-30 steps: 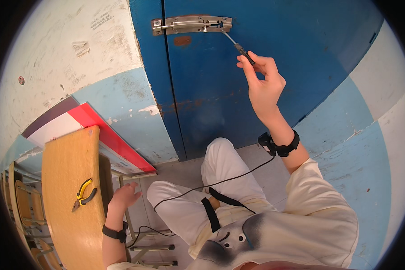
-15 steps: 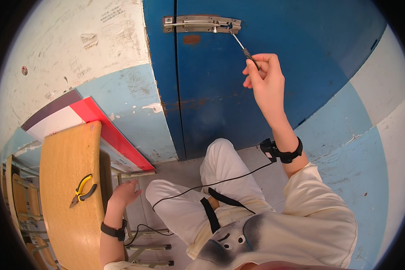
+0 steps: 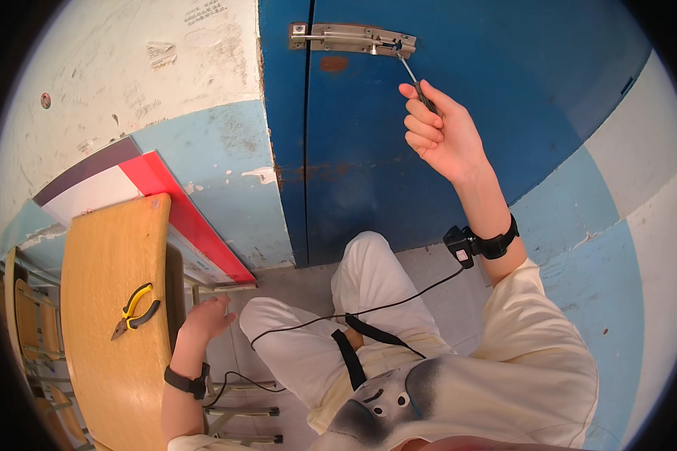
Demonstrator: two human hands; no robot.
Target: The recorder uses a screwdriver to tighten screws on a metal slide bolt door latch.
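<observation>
A screwdriver (image 3: 424,96) with a dark handle is gripped in my right hand (image 3: 445,129), the fingers curled round it. Its metal shaft slants up to the lower right end of a silver slide bolt (image 3: 350,37), where the tip meets the plate near a screw. The bolt lies across the seam of a blue metal door (image 3: 368,150). My left hand (image 3: 207,319) hangs beside the wooden desk's edge, holding nothing, with its fingers loosely stretched out. On the desk lie pliers (image 3: 137,311) with yellow and black handles, their jaws toward the lower left.
The wooden desk (image 3: 105,376) stands at my left, with chairs (image 3: 34,323) beyond it. A red and white board (image 3: 180,210) leans against the wall behind. A black cable (image 3: 353,312) runs from my right wrist across my knees.
My right hand has turned and its fingers have closed more fully round the screwdriver handle. The view has shifted slightly; the left hand stays beside the desk.
</observation>
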